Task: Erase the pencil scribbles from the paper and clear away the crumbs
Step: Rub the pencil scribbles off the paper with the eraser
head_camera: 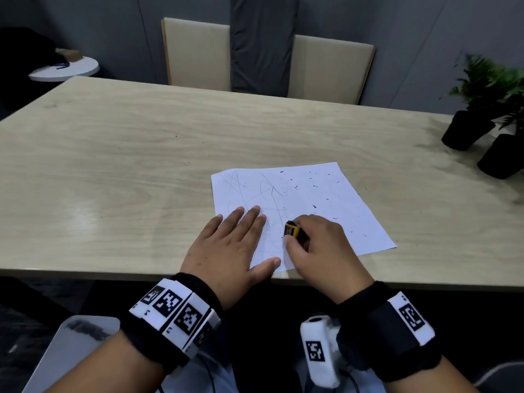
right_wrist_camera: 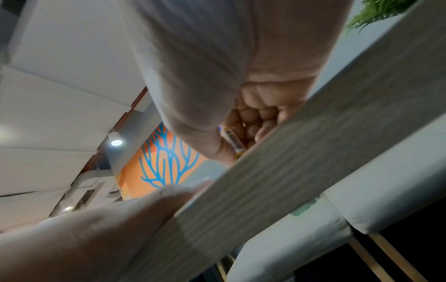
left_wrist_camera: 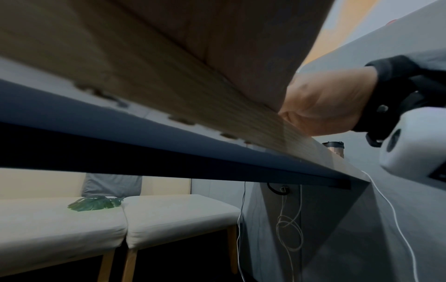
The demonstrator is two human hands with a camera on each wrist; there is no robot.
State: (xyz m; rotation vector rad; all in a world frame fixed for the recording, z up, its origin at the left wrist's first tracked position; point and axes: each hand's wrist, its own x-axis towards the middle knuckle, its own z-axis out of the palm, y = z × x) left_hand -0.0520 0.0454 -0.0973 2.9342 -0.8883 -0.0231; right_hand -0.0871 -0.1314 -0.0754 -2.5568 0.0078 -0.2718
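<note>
A white sheet of paper [head_camera: 309, 199] lies near the table's front edge, with faint pencil scribbles [head_camera: 266, 194] on its left half and dark eraser crumbs [head_camera: 314, 191] scattered over its right half. My left hand [head_camera: 235, 239] lies flat with straight fingers on the paper's lower left corner, holding it down. My right hand [head_camera: 314, 245] grips a black eraser in a yellow sleeve [head_camera: 292, 230], its tip pressed on the paper beside the scribbles. In the right wrist view the curled fingers [right_wrist_camera: 260, 112] hold the eraser [right_wrist_camera: 233, 141] just above the table edge.
The wooden table [head_camera: 141, 165] stretches wide to the left and back. Two potted plants in black pots [head_camera: 476, 123] stand at the far right. Two beige chairs [head_camera: 198, 52] are behind the table. A small round white side table [head_camera: 65, 69] sits at the back left.
</note>
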